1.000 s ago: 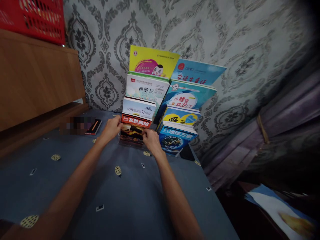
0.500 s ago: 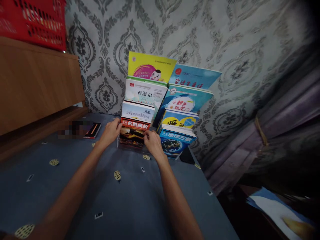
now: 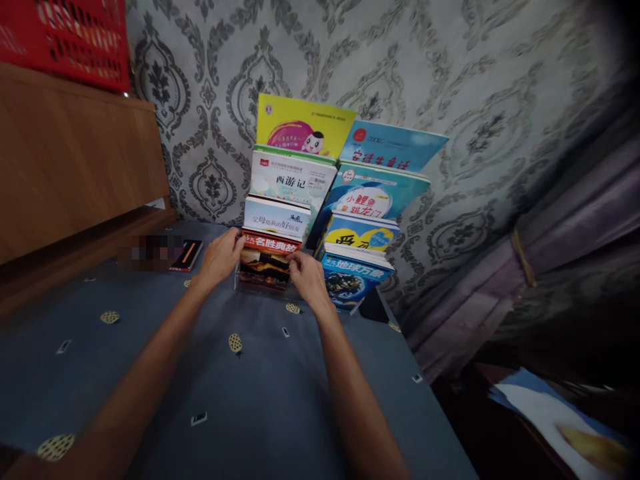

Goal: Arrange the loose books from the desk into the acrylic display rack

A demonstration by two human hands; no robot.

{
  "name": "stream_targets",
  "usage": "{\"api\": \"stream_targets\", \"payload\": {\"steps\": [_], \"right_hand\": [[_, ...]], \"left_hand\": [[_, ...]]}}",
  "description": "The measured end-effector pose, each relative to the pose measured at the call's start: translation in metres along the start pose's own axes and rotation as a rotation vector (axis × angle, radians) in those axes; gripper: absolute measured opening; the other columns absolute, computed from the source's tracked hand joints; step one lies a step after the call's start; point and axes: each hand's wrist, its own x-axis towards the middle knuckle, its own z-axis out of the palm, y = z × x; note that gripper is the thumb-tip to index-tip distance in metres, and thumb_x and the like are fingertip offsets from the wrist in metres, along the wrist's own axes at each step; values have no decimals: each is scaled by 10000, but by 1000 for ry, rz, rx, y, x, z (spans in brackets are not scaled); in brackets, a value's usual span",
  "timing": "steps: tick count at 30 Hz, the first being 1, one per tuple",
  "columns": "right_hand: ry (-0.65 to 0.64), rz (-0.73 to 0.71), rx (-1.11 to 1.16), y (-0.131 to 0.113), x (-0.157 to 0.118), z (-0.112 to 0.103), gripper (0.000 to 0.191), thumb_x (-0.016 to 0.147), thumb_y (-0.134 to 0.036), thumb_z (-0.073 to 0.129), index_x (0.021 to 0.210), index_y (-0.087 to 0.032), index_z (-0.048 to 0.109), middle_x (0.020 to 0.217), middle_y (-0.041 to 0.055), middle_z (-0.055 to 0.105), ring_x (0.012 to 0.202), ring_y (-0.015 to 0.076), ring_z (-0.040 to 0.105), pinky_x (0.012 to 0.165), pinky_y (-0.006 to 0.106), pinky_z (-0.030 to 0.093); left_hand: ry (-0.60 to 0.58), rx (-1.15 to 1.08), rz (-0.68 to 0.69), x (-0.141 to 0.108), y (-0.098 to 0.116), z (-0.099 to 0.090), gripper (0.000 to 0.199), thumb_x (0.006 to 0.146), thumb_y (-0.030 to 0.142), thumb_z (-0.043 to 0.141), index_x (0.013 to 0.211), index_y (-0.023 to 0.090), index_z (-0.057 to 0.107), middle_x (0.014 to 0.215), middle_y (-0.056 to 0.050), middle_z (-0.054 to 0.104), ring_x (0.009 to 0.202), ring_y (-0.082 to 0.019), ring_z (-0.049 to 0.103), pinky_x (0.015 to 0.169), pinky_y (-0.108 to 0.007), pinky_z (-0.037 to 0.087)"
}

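Two stepped columns of books stand in a clear holder against the wall. At the front of the left column is a book with a red title band and dark picture (image 3: 264,267). My left hand (image 3: 224,253) pinches its left edge, and my right hand (image 3: 306,277) grips its right edge, fingers closed. Behind it rise a pale blue book (image 3: 276,219), a white book (image 3: 287,179) and a yellow book (image 3: 300,127). The right column has a blue book with a globe (image 3: 350,283) in front, then a yellow-and-blue one (image 3: 360,233) and taller blue ones (image 3: 395,147).
The bed-like surface has a grey-blue patterned cloth (image 3: 270,387). A small dark book (image 3: 187,255) lies at the left, and a black object (image 3: 374,307) beside the right column. A wooden cabinet (image 3: 75,160) carries a red basket (image 3: 85,47). A curtain (image 3: 470,313) hangs at the right.
The view has shifted slightly, so the books appear a little higher. Both hands stay at the sides of the front left book, with the right fingers slightly nearer its upper right edge.
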Motion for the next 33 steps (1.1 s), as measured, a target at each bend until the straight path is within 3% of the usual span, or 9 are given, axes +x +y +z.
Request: {"api": "stream_targets", "payload": {"steps": [7, 17, 23, 28, 33], "right_hand": [[-4, 21, 161, -1, -1, 2, 294, 879, -184, 437, 987, -185, 710, 796, 55, 717, 772, 228, 700, 740, 333, 544], [-7, -3, 192, 0, -1, 5, 303, 876, -227, 439, 1017, -166, 700, 763, 62, 700, 724, 227, 684, 700, 343, 548], [-28, -45, 202, -2, -3, 3, 298, 876, -239, 447, 1012, -177, 706, 730, 44, 692, 701, 210, 678, 684, 322, 540], [-69, -60, 175, -8, -4, 1, 291, 885, -271, 469, 1018, -187, 713, 695, 30, 693, 658, 204, 678, 666, 311, 540], [-101, -49, 156, -13, -4, 1, 280, 894, -268, 472, 1021, -200, 712, 714, 34, 713, 675, 212, 698, 661, 308, 546]], "left_hand": [[43, -21, -10, 0, -2, -3, 315, 1017, 345, 350, 1104, 178, 603, 1095, -112, 708, 1020, -245, 650, 866, -329, 464], [38, -87, -35, 2, -3, -7, 338, 1016, 334, 350, 1169, 158, 595, 1069, -119, 715, 993, -243, 657, 913, -371, 469], [43, -14, -66, 4, -11, -8, 331, 1018, 308, 344, 1195, 156, 579, 1066, -115, 721, 1014, -250, 665, 919, -358, 467], [-40, 156, -206, 1, -40, 4, 334, 997, 268, 352, 1218, 156, 576, 1166, -151, 698, 1109, -279, 641, 946, -379, 467], [-192, 361, -412, -24, -88, 30, 446, 947, 323, 469, 1303, 64, 542, 1389, -309, 536, 1353, -419, 452, 1066, -574, 363]]}}
